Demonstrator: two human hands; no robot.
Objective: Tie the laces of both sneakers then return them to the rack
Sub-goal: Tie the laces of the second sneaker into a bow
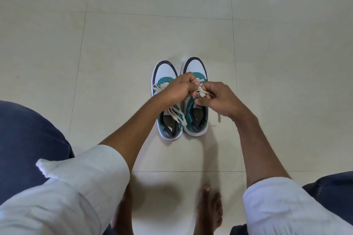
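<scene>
Two white, teal and dark grey sneakers stand side by side on the tiled floor, toes pointing away from me. The left sneaker (164, 74) has white laces lying loose across its tongue and opening. Over the right sneaker (196, 66) both hands meet. My left hand (179, 87) is closed on a strand of that sneaker's white lace (203, 92). My right hand (217, 97) pinches the other strand, and one lace end trails down by my right wrist. The hands hide the middle of the right sneaker. No rack is in view.
Pale cream floor tiles (133, 40) with thin joints surround the sneakers. My knees in dark blue trousers sit at the lower left and lower right, and a bare foot (210, 208) rests on the floor near the bottom centre.
</scene>
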